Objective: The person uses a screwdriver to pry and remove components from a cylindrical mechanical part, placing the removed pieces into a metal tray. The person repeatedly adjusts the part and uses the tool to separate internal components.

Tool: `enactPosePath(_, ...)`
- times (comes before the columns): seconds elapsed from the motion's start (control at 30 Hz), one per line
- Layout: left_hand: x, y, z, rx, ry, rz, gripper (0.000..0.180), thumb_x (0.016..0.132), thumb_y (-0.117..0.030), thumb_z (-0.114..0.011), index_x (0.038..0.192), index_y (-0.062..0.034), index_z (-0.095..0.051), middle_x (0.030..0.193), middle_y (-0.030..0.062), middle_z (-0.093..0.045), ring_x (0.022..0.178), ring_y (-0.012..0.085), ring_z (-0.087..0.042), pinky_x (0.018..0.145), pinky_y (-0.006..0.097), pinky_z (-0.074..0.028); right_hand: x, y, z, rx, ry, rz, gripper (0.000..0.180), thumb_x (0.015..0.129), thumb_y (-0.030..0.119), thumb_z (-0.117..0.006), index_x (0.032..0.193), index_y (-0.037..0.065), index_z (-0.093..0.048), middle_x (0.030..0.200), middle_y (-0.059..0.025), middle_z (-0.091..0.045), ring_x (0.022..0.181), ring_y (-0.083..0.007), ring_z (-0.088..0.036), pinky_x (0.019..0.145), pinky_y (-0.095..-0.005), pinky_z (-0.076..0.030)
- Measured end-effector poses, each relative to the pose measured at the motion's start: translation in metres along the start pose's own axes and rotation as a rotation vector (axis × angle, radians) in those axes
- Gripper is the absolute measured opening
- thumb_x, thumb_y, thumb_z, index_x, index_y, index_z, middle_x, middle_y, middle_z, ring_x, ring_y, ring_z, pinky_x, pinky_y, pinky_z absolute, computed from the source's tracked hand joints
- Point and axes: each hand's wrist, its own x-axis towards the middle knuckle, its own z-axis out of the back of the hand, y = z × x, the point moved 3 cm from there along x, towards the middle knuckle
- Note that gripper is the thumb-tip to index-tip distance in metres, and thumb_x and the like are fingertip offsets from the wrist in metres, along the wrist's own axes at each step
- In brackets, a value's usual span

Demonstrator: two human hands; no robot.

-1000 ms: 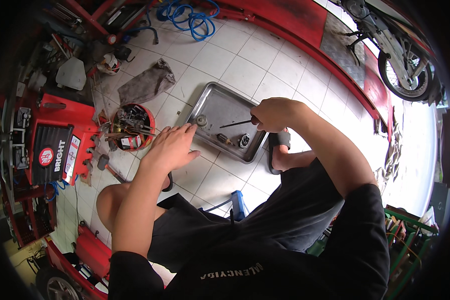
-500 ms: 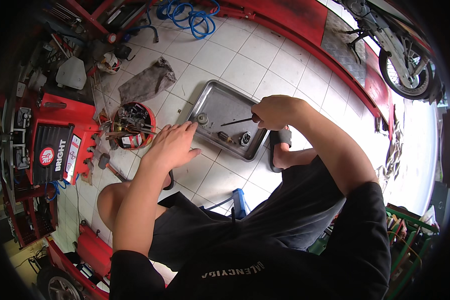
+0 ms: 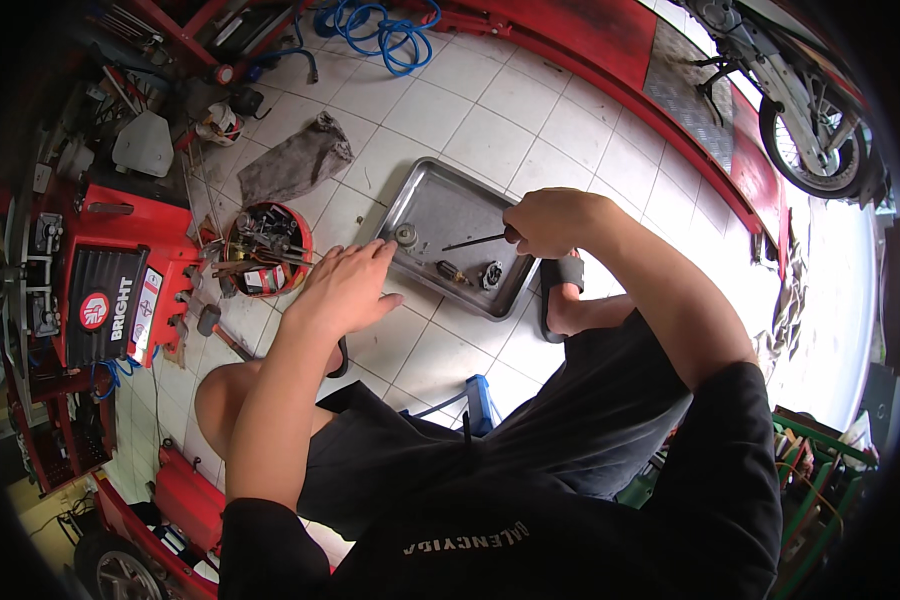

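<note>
A grey metal tray [image 3: 460,205] lies on the tiled floor between my feet. My right hand [image 3: 555,222] is closed around the handle of a screwdriver [image 3: 475,241]; its dark shaft points left over the tray, and I cannot tell whether the tip touches anything. My left hand [image 3: 342,288] holds nothing, fingers stretched out beside the tray's left edge. Inside the tray sit a round metal part [image 3: 406,236] at the left, a small dark cylindrical part [image 3: 452,272] near the front and a round dark-and-silver part [image 3: 491,275]. A few tiny pieces lie around them.
Left of my left hand stands a red tub [image 3: 305,240] full of tools, with a hammer [image 3: 210,320] close by. A dirty grey cloth [image 3: 295,165] lies beyond it. Blue hose [image 3: 395,45] coils at the back, near a red lift platform [image 3: 610,90]. A red machine [image 3: 120,260] stands left.
</note>
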Motion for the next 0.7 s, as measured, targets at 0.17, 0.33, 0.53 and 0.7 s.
enactPosePath(0.17, 0.0003, -0.0002, 0.0000, 0.002, -0.008, -0.005, 0.072, 0.087, -0.031, -0.075, 0.144, 0.0017, -0.047, 0.143, 0.0203, -0.055, 0.131, 0.0357, -0.054, 0.112, 0.045, -0.041, 0.0008, -0.0011, -0.0012, 0.006, 0.000, 0.011, 0.023, 0.092, 0.021, -0.060, 0.100, 0.005, -0.075, 0.096, -0.0146, -0.073, 0.093, -0.0348, -0.068, 0.080, -0.0471, -0.053)
enactPosePath(0.33, 0.0011, -0.0016, 0.0015, -0.005, 0.003, -0.004, 0.072, 0.087, -0.031, -0.076, 0.144, 0.0019, -0.047, 0.143, 0.0202, -0.055, 0.131, 0.0356, -0.054, 0.112, 0.045, -0.041, 0.0039, -0.0023, -0.0030, -0.030, -0.018, 0.035, 0.022, 0.091, 0.020, -0.060, 0.095, 0.005, -0.074, 0.093, -0.0149, -0.072, 0.091, -0.0347, -0.068, 0.079, -0.0477, -0.053)
enactPosePath(0.53, 0.0008, -0.0018, 0.0018, 0.000, 0.007, 0.000, 0.072, 0.087, -0.031, -0.076, 0.144, 0.0021, -0.047, 0.143, 0.0200, -0.055, 0.132, 0.0352, -0.053, 0.112, 0.045, -0.041, 0.0054, -0.0024, -0.0044, -0.035, -0.023, 0.036, 0.020, 0.089, 0.019, -0.059, 0.092, 0.005, -0.074, 0.090, -0.0156, -0.071, 0.088, -0.0350, -0.067, 0.077, -0.0483, -0.052)
enactPosePath(0.7, 0.0011, -0.0012, 0.0009, 0.002, 0.011, 0.003, 0.073, 0.087, -0.031, -0.076, 0.145, 0.0020, -0.047, 0.144, 0.0200, -0.055, 0.132, 0.0351, -0.053, 0.113, 0.044, -0.041, 0.0027, 0.0000, -0.0022, -0.010, -0.016, 0.018, 0.021, 0.089, 0.019, -0.059, 0.092, 0.005, -0.074, 0.091, -0.0160, -0.071, 0.088, -0.0352, -0.067, 0.077, -0.0483, -0.052)
